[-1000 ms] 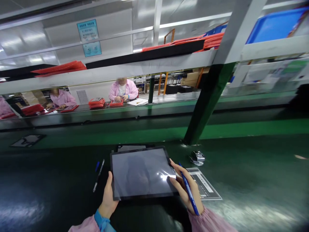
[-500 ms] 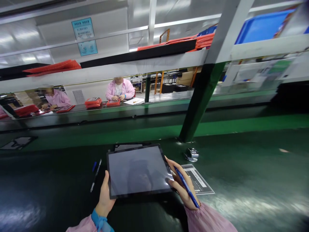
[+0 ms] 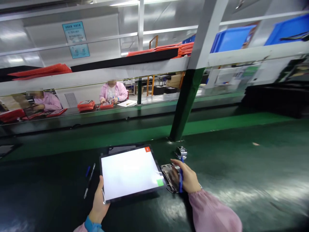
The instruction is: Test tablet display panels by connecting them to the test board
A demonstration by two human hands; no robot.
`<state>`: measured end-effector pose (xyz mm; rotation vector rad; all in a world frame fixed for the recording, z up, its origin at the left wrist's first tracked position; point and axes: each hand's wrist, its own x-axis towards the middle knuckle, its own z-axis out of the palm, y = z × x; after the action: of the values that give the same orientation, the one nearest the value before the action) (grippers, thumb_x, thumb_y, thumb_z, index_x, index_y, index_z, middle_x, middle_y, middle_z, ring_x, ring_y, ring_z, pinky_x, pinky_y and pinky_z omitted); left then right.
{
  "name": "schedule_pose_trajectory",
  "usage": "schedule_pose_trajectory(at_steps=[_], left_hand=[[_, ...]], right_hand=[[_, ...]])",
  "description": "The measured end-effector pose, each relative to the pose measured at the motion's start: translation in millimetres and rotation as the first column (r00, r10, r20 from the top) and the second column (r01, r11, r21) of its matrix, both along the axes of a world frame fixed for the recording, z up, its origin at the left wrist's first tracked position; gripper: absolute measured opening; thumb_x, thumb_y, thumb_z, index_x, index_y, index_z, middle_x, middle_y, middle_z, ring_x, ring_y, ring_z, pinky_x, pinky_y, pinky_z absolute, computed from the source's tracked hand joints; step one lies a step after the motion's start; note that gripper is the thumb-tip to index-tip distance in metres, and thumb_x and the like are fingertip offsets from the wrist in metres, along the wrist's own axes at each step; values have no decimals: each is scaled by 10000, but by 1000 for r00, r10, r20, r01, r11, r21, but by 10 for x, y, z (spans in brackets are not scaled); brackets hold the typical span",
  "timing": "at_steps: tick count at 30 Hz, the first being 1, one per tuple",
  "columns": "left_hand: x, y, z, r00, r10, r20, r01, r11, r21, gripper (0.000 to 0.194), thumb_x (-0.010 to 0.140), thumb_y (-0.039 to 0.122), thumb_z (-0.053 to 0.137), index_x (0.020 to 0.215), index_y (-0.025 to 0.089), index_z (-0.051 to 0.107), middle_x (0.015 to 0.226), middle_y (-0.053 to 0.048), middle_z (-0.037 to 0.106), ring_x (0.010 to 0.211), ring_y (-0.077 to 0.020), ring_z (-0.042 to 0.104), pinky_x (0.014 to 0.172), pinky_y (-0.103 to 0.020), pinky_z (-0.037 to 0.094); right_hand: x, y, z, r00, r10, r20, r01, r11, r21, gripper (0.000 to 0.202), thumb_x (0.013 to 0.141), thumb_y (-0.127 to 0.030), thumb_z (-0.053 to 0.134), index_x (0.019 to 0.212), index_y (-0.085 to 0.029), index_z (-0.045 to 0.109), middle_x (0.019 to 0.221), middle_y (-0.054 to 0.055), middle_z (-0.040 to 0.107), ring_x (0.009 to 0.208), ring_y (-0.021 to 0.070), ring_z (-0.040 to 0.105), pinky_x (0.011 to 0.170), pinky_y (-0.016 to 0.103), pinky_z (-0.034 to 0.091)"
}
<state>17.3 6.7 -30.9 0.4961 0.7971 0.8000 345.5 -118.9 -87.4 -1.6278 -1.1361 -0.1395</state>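
In my left hand (image 3: 99,199) is the left edge of a tablet-sized display panel (image 3: 129,172), tilted above the bench. Its screen glows white, with a red square at the top right corner and a green one at the bottom right. A blue pen (image 3: 181,180) is tucked in the fingers of my right hand (image 3: 187,177), which is over a small flat board (image 3: 169,177) with metal parts and a thin wire, beside the panel's right edge. My fingers partly hide this board. Behind the panel, another dark flat panel (image 3: 120,149) shows partly.
A chrome tally counter (image 3: 181,152) stands behind my right hand, near the green post (image 3: 184,106). A pen (image 3: 89,180) and a blue cap (image 3: 88,171) lie left of the panel. Across the bench, two people in pink work beside red-wrapped stacks (image 3: 86,105).
The screen has turned from dark grey to bright white with coloured corner squares. My right hand has left the panel's edge and moved over the board, still with the pen. The view has shifted right.
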Motion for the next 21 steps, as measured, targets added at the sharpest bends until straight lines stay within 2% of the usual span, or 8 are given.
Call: schedule_pose_trajectory(at_steps=[2, 7, 11, 16, 19, 21], left_hand=[[-7, 22, -35, 1000, 8, -30, -8, 1000, -4, 575, 917, 394, 553, 1422, 147, 432, 1189, -137, 688, 1121, -317, 633, 1036, -461, 466], [-23, 50, -91, 998, 10, -58, -9, 1000, 7, 552, 922, 356, 555, 1419, 154, 426, 1213, -128, 679, 1111, -300, 644, 1029, -475, 473], [-22, 29, -89, 998, 0, -60, 1, 1000, 16, 503, 917, 350, 563, 1372, 146, 489, 1203, -118, 686, 1126, -311, 633, 1031, -489, 468], [-8, 3, -27, 997, 22, -76, -22, 1000, 10, 407, 939, 325, 521, 1312, 162, 555, 1172, -96, 704, 1136, -292, 630, 1039, -472, 465], [-14, 19, -62, 993, 36, -112, -29, 998, 60, 371, 897, 323, 596, 1236, 172, 605, 1114, -88, 726, 1117, -282, 644, 1011, -438, 491], [-18, 28, -106, 988, 49, -147, -36, 996, 87, 395, 828, 317, 690, 1193, 185, 617, 1055, -78, 738, 1088, -278, 660, 984, -418, 511]], right_hand=[[131, -16, -106, 999, -4, 37, 6, 999, -34, 268, 770, -407, 577, 946, -232, 678, 839, 75, 705, 710, 260, 684, 678, 394, 581], [165, -28, -215, 993, 10, 119, 1, 996, -90, 233, 817, -374, 522, 950, -236, 656, 864, 79, 697, 749, 254, 675, 713, 398, 570], [144, -18, -198, 985, 33, 168, -12, 993, -119, 216, 839, -335, 482, 961, -241, 633, 865, 78, 688, 773, 256, 662, 719, 401, 563], [157, 15, -156, 983, 25, 180, 4, 988, -156, 161, 824, -290, 485, 891, -235, 619, 765, 68, 633, 719, 254, 626, 672, 392, 552], [156, 28, -135, 987, 4, 160, 22, 987, -159, 173, 834, -322, 477, 860, -225, 618, 766, 78, 629, 713, 255, 624, 643, 388, 552], [118, 23, -106, 990, -6, 139, 27, 989, -147, 211, 854, -360, 473, 864, -216, 627, 784, 91, 640, 751, 264, 635, 678, 403, 558]])
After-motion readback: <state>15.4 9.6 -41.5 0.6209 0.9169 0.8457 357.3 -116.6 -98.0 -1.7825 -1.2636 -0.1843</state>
